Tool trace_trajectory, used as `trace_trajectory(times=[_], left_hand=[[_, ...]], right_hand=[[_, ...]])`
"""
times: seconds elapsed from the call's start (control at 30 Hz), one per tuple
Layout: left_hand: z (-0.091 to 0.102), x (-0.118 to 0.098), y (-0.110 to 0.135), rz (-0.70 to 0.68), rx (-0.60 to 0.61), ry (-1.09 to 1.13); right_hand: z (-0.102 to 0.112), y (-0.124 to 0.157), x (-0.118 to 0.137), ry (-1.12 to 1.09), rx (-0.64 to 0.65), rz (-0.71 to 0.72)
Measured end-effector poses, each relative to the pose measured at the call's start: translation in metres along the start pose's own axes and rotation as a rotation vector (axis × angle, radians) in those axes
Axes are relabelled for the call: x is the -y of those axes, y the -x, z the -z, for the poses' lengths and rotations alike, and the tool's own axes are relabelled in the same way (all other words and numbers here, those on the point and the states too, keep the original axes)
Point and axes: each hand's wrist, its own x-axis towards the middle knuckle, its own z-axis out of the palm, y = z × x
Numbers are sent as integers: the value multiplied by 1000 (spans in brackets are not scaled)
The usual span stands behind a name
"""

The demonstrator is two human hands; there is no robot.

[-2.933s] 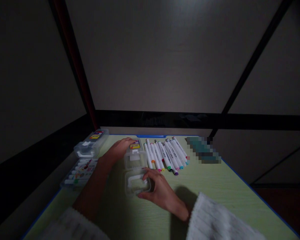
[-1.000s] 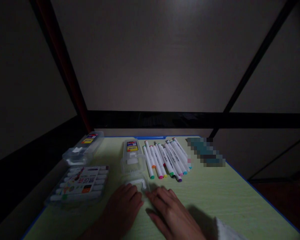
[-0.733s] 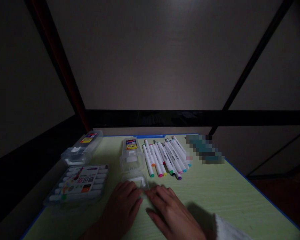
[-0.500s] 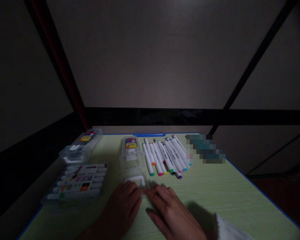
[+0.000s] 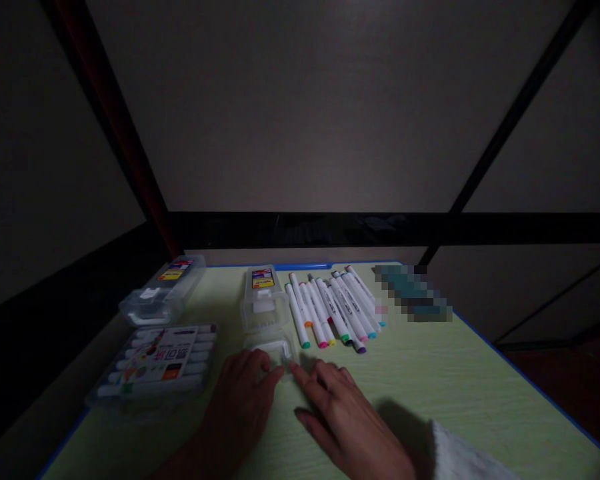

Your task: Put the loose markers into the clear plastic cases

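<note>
A clear plastic marker case (image 5: pixel 264 303) lies open in the middle of the green desk (image 5: pixel 430 373), its hinged lid (image 5: pixel 271 348) folded toward me. My left hand (image 5: pixel 240 400) lies palm down just before the lid, fingers loosely bent and touching its near edge. My right hand (image 5: pixel 340 417) lies flat beside it, fingers stretched out, the index fingertip at the lid's near right corner. Neither hand holds anything. A row of several white markers with coloured caps (image 5: pixel 333 310) lies right of the case.
At the left stand a closed clear case (image 5: pixel 157 297) and, nearer, a flat pack full of markers (image 5: pixel 157 363). A blurred teal object (image 5: pixel 413 293) sits at the far right. The desk's blue edge runs along the back and both sides; a dark frame stands behind.
My left hand came back from the far end of the case to the lid's near edge, and my right hand let go of the lid. Over the last second both barely moved.
</note>
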Motion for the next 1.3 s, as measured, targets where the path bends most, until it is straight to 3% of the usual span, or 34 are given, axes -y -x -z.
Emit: trace_trajectory(times=[0.13,0.27,0.4,0.53,0.77,0.9,1.03,1.3], left_hand=[[-2,6,2,-36,-11,-103],[-3,10,10,-78,52,-196],[-6,11,15,-22,151,-259],[-5,9,11,-24,175,-268],[-3,6,7,-10,167,-205],[1,0,5,-27,127,-205],[9,-13,1,-138,20,-122],[3,-21,12,-147,199,2]], right_hand=[[1,-3,0,5,-27,13],[-1,-4,0,25,-53,32],[-6,-4,-2,34,-95,52],[-7,-6,-3,36,-93,39],[0,-10,-2,29,-45,25],[-4,-9,-5,16,-113,47],[-3,-10,-11,-66,-228,53],[0,-17,-20,55,-229,-55]])
